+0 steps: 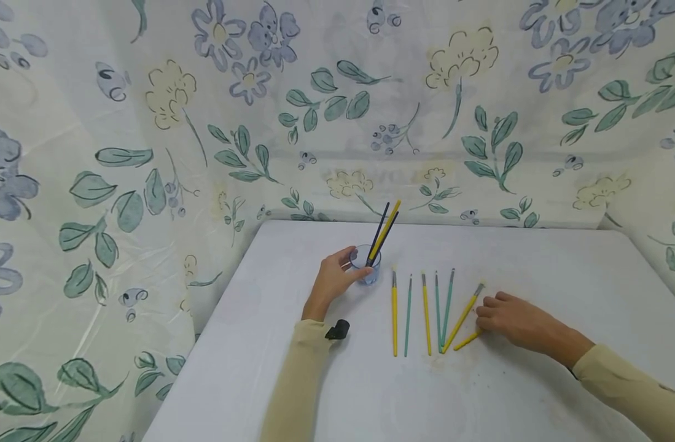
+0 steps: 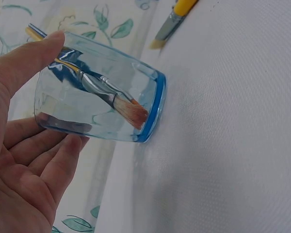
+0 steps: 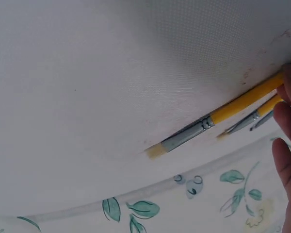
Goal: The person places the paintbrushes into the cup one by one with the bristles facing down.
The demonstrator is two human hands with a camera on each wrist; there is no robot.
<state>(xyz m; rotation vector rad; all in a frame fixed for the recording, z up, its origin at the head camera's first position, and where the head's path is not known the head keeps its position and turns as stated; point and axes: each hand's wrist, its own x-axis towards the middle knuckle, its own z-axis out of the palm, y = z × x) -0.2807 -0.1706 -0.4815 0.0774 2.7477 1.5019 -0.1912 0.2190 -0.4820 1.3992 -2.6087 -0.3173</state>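
Note:
My left hand point(image 1: 337, 274) grips a clear bluish glass point(image 2: 99, 114) around its side, thumb on one side and fingers on the other. Several paintbrushes point(image 1: 391, 224) lean in the glass, handles up; one wide brush head point(image 2: 131, 111) shows through its wall near the base. At the right, my right hand point(image 1: 516, 322) pinches the handle of a yellow paintbrush point(image 3: 247, 102) that lies on the table. Its handle end point(image 1: 468, 341) sticks out from under the hand in the head view; its pale flat bristles point(image 3: 156, 151) show in the right wrist view.
Between the hands lies a loose row of yellow and green brushes, among them a yellow brush point(image 1: 395, 313), a green brush point(image 1: 408, 319) and a slanted yellow brush point(image 1: 463, 317). Beneath them is a white table point(image 1: 232, 368). A floral sheet point(image 1: 337, 135) hangs behind and at the left.

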